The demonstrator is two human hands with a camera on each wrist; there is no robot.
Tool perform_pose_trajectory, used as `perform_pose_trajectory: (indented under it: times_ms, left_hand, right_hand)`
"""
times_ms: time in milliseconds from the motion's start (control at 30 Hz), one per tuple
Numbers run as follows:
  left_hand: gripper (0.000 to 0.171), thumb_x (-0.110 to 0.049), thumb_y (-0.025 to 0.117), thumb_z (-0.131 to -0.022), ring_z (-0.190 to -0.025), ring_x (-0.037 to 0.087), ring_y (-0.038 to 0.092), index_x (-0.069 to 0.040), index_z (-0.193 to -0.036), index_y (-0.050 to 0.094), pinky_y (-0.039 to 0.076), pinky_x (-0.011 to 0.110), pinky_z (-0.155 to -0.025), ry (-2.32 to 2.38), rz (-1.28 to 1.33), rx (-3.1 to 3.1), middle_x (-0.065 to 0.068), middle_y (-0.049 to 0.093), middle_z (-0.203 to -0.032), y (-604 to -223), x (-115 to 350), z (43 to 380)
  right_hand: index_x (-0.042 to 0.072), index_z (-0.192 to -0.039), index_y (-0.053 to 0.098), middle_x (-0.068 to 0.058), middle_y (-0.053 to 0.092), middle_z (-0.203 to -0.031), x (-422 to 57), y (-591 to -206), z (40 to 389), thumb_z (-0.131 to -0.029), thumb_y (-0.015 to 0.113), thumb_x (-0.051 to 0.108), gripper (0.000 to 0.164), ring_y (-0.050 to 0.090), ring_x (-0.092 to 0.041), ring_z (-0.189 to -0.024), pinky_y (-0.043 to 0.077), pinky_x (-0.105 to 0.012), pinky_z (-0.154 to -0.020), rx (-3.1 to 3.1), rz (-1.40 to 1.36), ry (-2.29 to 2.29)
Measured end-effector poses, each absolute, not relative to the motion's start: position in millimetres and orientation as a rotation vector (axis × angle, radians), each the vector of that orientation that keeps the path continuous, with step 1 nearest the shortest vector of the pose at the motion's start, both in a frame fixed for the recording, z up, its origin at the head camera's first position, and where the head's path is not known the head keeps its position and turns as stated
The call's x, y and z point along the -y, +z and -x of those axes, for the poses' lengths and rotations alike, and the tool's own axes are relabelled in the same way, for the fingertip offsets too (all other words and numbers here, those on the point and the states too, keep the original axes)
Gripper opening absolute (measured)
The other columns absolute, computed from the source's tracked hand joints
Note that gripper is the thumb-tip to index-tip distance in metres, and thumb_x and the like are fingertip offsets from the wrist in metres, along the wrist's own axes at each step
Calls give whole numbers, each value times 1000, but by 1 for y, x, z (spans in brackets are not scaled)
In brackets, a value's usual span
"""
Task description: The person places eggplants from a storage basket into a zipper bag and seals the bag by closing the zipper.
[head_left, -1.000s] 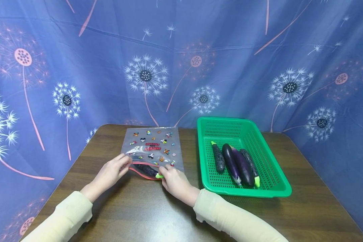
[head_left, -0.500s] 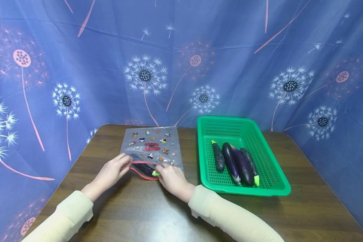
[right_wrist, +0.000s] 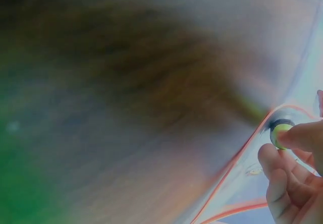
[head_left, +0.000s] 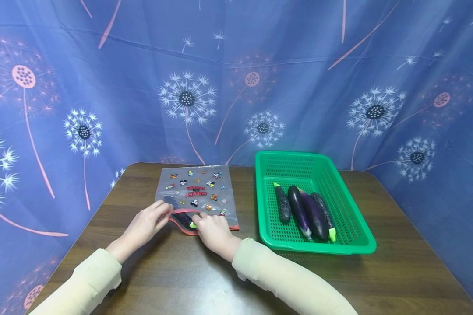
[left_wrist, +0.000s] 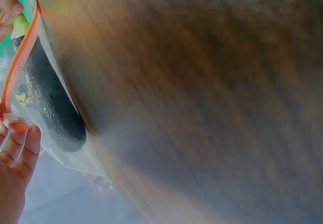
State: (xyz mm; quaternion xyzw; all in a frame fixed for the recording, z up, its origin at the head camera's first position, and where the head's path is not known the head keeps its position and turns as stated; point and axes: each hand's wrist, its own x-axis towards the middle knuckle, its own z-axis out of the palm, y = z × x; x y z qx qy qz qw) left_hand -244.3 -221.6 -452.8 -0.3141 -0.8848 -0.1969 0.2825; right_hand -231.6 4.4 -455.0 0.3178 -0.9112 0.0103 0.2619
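A clear zip bag [head_left: 228, 188] with cartoon prints lies flat, its red-edged mouth facing me and spread apart. My left hand [head_left: 145, 222] pinches the left end of that mouth, between thumb and fingertips in the left wrist view. Most of a dark, bumpy cucumber [left_wrist: 53, 93] is inside the bag. Its bright green end [right_wrist: 282, 134] is at the mouth, where my right hand [head_left: 216, 232] holds it, the thumb pressed on the tip. In the head view the bag's print covers part of the cucumber.
To the right stands a green plastic basket [head_left: 313, 249]. In it lie two smooth purple eggplants [head_left: 298, 210] and two dark bumpy cucumbers [head_left: 282, 203] with green ends. A blue dandelion-print curtain [head_left: 228, 105] hangs behind the wooden table [head_left: 169, 280].
My right hand has moved left, and the cucumber has slid deeper into the bag. More of the red edge shows at the bag's right corner. My left hand keeps its place.
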Motion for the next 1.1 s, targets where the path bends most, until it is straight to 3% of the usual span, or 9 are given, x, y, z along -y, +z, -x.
perform_pose_trajectory:
  times_ms: [333,633,867,1100]
  left_hand:
    - [17,-3,67,-78,-67,1,44,-16,-89,62,43,25,-55,-502,832,2375,-11,52,-79,-450,221,243]
    - [17,-3,68,-78,-67,1,45,-15,-89,63,43,25,-55,-506,847,2356,-11,51,-80,-452,221,243]
    - [24,-2,72,-76,-69,1,47,-17,-91,62,45,28,-57,-496,867,2353,-11,53,-84,-455,225,241]
    - [23,-5,72,-77,-70,4,54,-18,-93,63,47,30,-56,-463,951,2322,-12,55,-86,-455,227,239]
  right_hand:
    - [21,-82,60,4,60,-74,6,-454,235,-87,59,29,9,59,-17,-52,39,-31,-39,2510,-844,-44]
    - [23,-82,63,5,59,-74,0,-447,220,-80,64,19,4,61,-16,-55,40,-30,-39,2532,-892,-109]
    - [21,-83,61,6,59,-75,-8,-411,191,-76,71,26,14,59,-16,-52,38,-30,-39,2560,-995,-129]
    - [22,-91,63,8,61,-80,-38,-363,181,-78,71,23,15,62,-12,-63,39,-29,-40,2603,-1112,-47]
